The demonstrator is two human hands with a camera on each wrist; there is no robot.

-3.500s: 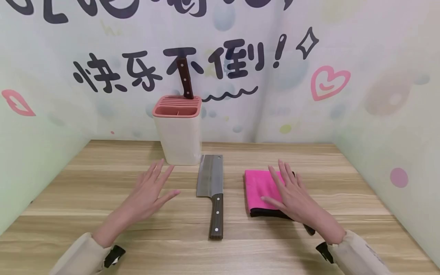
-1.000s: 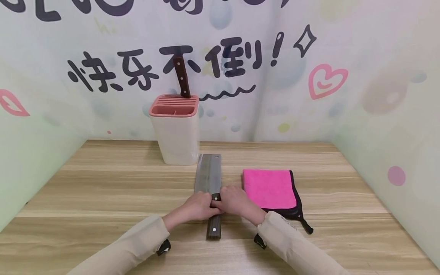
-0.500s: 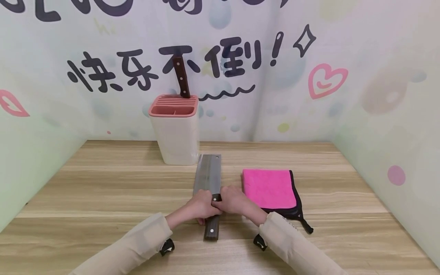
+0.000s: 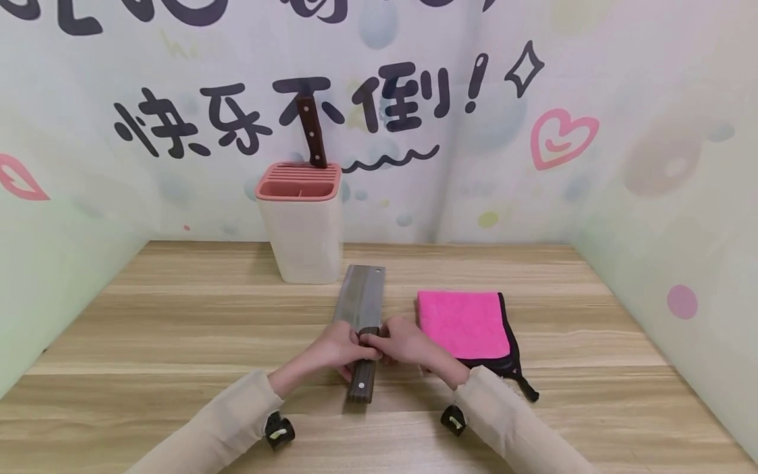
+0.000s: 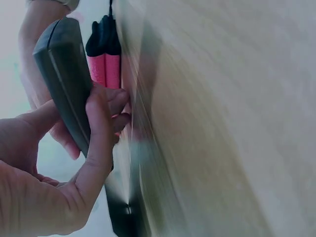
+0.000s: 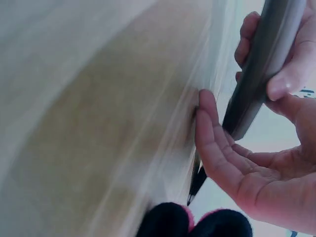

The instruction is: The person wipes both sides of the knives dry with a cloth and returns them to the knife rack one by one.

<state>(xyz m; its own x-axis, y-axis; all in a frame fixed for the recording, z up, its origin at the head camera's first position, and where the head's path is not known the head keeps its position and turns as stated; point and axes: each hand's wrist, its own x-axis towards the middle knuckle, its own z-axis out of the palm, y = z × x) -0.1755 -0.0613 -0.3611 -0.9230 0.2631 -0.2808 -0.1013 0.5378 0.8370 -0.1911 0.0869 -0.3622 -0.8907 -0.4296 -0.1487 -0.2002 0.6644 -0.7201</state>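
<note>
- Head view: left hand [image 4: 339, 345] and right hand [image 4: 405, 339] are gripping the cleaver [image 4: 364, 293] by its handle, thumbs crossing on top; taking hold looks done, likely an early stage.
- Same view: blade is lying just beside the white holder [image 4: 302, 243], outside it; one knife handle [image 4: 311, 131] is already standing in its slots. Pink cloth [image 4: 462, 322] is lying folded, unheld.
- Left wrist: thumb and fingers are clamping the handle, now raised clear of the table.
- Right wrist: fingers are curving beside the handle; blade-tip contact isn't showing, cannot tell.

Left hand [image 4: 337, 343] just beside right hand [image 4: 405, 339]
</note>
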